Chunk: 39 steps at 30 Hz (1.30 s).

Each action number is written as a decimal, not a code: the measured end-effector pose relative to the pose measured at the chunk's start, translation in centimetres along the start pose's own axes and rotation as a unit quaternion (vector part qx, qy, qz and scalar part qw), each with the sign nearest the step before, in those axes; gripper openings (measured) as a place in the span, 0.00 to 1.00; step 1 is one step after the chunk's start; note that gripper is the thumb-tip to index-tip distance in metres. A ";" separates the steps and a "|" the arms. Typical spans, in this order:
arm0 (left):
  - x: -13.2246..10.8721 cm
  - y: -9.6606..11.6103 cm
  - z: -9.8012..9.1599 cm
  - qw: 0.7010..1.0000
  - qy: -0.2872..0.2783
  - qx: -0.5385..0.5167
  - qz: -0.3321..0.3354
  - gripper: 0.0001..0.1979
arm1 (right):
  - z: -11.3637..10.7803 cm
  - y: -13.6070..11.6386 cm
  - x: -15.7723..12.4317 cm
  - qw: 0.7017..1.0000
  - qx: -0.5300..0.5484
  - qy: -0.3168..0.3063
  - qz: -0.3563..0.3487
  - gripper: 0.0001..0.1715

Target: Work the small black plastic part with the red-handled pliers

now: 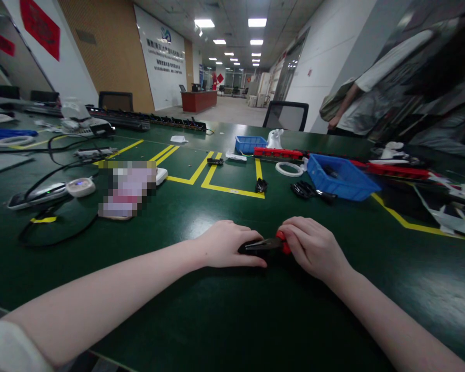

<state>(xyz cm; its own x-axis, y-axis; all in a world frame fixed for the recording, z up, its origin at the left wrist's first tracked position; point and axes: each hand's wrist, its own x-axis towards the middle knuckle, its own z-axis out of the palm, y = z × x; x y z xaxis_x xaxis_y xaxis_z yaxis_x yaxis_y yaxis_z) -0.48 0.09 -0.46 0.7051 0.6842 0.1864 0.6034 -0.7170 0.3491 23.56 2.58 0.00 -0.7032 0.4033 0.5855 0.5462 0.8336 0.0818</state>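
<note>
My right hand [312, 245] is closed round the red handles of a pair of pliers [269, 244], whose dark metal jaws point left. The jaws reach to a small black part [248, 247] in my left hand [230, 245]. My left fingers and thumb are wrapped round that part, so most of its shape is hidden. Whether the jaws grip it or only lie against it, I cannot tell. Both hands are low over the green table [201, 320], near its front edge.
A blurred phone [126, 194] lies left of centre, beside cables and a small white device [80, 187]. At right stand a blue bin [341, 178], black parts [304, 190] and a white ring [289, 169]. Yellow tape [232, 191] marks the table. A person [395, 82] stands far right.
</note>
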 end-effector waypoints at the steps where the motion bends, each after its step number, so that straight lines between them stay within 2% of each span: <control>1: 0.0 0.0 0.0 1.000 0.000 0.001 -0.001 0.24 | 0.0 0.0 0.0 1.000 0.000 0.000 0.000 0.13; 6: 0.0 0.0 0.0 1.000 0.000 0.002 0.000 0.24 | 0.0 -0.1 0.1 1.000 0.005 0.000 0.007 0.13; 13: 0.0 0.1 0.0 1.000 0.003 0.008 -0.001 0.24 | -0.3 0.5 -0.2 0.999 0.028 0.033 0.014 0.11; 28: 0.0 0.1 -0.1 1.000 -0.003 0.009 0.006 0.24 | 0.0 0.2 0.0 0.999 -0.022 0.003 -0.025 0.13; 39: 0.0 0.0 0.1 1.000 0.002 0.013 0.006 0.24 | -0.3 0.1 0.0 1.000 0.010 0.002 -0.002 0.13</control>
<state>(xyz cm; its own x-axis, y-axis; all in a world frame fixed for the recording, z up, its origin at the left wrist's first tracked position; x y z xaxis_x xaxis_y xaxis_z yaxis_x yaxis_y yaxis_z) -0.44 0.04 -0.59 0.7115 0.6754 0.1941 0.6038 -0.7288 0.3229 23.74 2.56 0.28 -0.7037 0.3989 0.5880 0.5348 0.8422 0.0686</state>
